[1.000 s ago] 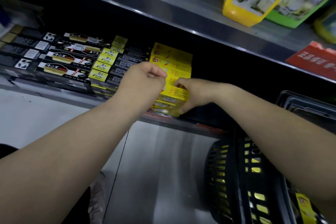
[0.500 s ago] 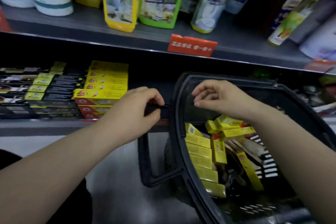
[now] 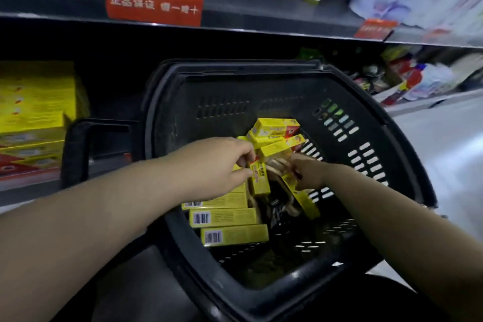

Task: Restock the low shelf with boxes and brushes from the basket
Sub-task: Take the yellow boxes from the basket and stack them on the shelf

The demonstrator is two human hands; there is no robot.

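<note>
Both hands have dropped into the basket [image 3: 386, 123]: left hand [image 3: 217, 167] pinches a yellow box [image 3: 258, 178], right hand [image 3: 308, 172] seemingly grips another [image 3: 300, 196].

White Chinese characters, roughly 正品保证 假一赔十, are carried on a red shelf tag [image 3: 151, 4] above the black basket [image 3: 407, 162]; barcodes are printed on yellow boxes [image 3: 230, 235] inside it, digits unreadable.

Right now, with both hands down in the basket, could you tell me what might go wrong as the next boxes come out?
The left hand pinches an upright yellow box that leans among others; lifting it could topple the loose boxes stacked behind. The right hand reaches into a tangle of brushes and a tilted yellow box, so something may snag or drop. The black basket looks tilted and could shift.
</note>
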